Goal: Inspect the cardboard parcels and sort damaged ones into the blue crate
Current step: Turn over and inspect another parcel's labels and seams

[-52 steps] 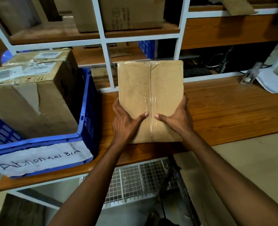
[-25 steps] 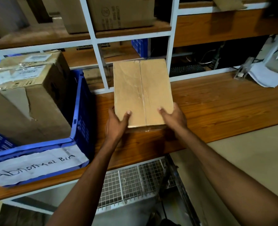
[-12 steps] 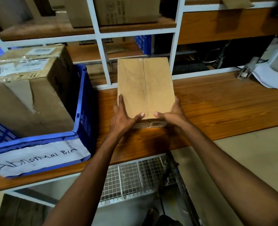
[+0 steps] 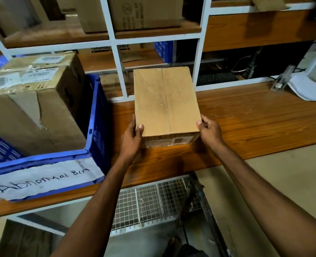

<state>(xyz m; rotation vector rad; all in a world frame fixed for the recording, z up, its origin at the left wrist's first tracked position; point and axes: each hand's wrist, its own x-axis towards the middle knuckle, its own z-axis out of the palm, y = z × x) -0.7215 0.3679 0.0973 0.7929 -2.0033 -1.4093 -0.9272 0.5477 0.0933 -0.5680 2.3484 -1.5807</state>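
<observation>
Thumbs have slid out to the near corners, left hand [image 4: 133,138] and right hand [image 4: 210,130] gripping the smooth, tape-seamed, rectangular cardboard parcel [image 4: 164,101] held between them.

Plain tan parcel [image 4: 164,101], blue crate [image 4: 96,115]

Two hands (left hand [image 4: 133,138], right hand [image 4: 211,132]), one parcel [image 4: 165,102], one crate [image 4: 96,115], one label [image 4: 46,179], two boxes [image 4: 33,119] in the crate, at least three cartons [image 4: 144,13] on the shelves [image 4: 60,35], one stapler [image 4: 283,78].
</observation>
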